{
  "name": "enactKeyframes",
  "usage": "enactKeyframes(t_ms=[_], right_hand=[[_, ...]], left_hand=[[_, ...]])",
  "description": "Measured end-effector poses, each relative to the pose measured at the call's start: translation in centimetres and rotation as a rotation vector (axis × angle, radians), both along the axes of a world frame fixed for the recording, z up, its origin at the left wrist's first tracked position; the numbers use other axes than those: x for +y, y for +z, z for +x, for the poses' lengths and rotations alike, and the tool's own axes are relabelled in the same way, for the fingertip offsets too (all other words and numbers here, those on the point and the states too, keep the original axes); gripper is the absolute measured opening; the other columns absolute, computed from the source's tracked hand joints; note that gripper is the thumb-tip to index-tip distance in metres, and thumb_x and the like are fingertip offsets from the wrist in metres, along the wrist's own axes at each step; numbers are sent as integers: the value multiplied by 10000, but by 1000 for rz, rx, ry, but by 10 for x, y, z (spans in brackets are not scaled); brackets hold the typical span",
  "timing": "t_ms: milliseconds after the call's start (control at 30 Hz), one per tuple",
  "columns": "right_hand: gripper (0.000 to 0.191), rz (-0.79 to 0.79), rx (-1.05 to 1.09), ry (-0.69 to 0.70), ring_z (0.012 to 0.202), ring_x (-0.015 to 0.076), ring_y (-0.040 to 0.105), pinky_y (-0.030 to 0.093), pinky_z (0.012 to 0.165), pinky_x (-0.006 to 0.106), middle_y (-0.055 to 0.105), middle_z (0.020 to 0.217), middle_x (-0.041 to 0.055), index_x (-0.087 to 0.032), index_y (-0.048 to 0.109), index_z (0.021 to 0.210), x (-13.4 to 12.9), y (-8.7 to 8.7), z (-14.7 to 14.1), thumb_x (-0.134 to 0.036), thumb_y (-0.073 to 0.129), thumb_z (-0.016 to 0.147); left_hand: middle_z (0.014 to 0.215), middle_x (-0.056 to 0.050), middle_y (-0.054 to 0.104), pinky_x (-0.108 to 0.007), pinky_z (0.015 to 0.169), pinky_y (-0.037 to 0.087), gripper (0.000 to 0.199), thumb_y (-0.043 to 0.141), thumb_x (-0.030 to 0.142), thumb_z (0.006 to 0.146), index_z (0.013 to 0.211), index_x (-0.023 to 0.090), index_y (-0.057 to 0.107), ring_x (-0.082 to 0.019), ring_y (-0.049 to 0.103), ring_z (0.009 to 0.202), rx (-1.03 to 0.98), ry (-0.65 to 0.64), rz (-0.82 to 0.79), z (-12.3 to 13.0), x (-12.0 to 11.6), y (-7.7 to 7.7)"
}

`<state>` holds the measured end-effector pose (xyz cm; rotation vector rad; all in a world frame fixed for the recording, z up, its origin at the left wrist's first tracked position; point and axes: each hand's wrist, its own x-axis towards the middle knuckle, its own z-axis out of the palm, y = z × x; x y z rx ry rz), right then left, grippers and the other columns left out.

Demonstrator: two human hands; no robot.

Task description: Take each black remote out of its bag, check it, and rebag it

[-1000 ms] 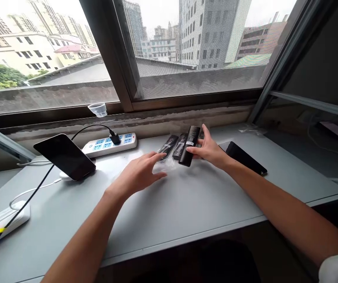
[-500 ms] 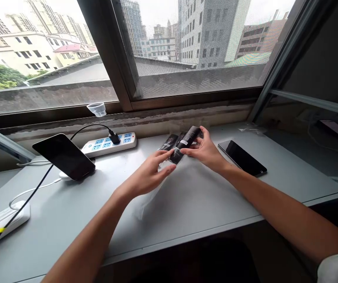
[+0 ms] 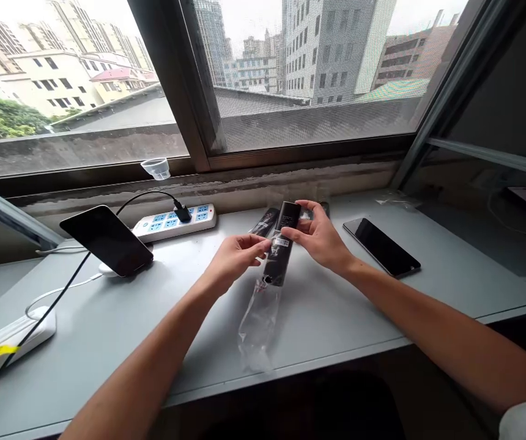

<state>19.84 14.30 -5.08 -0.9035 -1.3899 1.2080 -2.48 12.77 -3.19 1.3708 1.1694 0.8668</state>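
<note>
A long, flat black item with small print and a white label slants across the middle of the desk; its exact kind is unclear. My right hand grips its upper end between thumb and fingers. A clear plastic bag trails from its lower end toward the desk's front edge. With thumb and fingertips pinched together, my left hand is at the item's left side, closed on the clear plastic there. Just behind, another black item in plastic lies partly hidden.
A dark phone lies to the right. At left, a propped black tablet stands before a white power strip with a plug in it. Another white strip and cables are at far left. A clear cup sits by the window.
The black item has swung more upright, with its lower end toward me and its label showing. The plastic bag now hangs below it. My left fingers have closed into a pinch.
</note>
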Motion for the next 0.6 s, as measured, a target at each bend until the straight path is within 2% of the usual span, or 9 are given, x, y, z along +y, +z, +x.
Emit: enactKeyframes(t_ms=[100,167,233,300,367,433,500,600], right_hand=[[568,16,-90,-11,1066,256,733,561,990,440,773,1109,73,-249,572,1297,-1,1,1,-539,800,865],[389,14,-163,63,1159,273,695,543,1014,429,755,1194,99,-212,705,1048,-2,4,2,-570,743,903],[362,-20,-182,183,1222,284,665,553,1005,413,732,1269,103,-196,739,916,-3,7,2,-558,731,915],[352,-98,-103,247,1191,272,691,589,962,413,721,1298,90,-223,731,1087,-5,9,1,-511,780,890],[606,-211,11,251,1116,253,736,623,933,429,731,1287,85,-276,597,1375,-6,8,1,-466,840,854],[835,-311,71,294,1087,249,757,636,939,444,751,1257,95,-292,445,1539,-7,6,1,-435,872,836],[889,-337,65,381,1100,246,756,636,953,441,775,1218,94,-294,417,1591,-6,3,2,-398,878,838],[750,-253,39,451,1099,231,748,634,944,419,788,1211,67,-334,553,1528,-4,1,5,-362,867,848]], left_hand=[[899,-77,736,-312,748,505,442,871,566,758,879,152,776,-178,648,812,-31,26,17,2,-1,1],[892,-66,720,-309,749,505,461,857,575,769,907,146,761,-170,636,805,-57,44,36,4,-2,1],[880,-51,700,-299,747,506,471,841,582,786,927,143,744,-159,624,803,-74,57,57,5,-3,1],[873,-36,681,-294,748,509,468,828,583,802,932,147,717,-153,619,807,-90,68,76,5,-2,0],[877,-28,673,-301,763,519,464,818,582,815,935,153,687,-155,626,819,-116,83,97,5,-1,-1],[892,-26,681,-303,771,523,457,823,566,816,955,159,672,-153,633,822,-143,106,124,5,-1,0],[933,-32,706,-298,776,522,450,843,522,808,1031,167,679,-155,645,837,-168,117,146,6,-2,1],[997,-51,739,-318,825,532,417,848,440,803,1094,180,704,-181,675,894,-191,81,175,6,-4,5]])
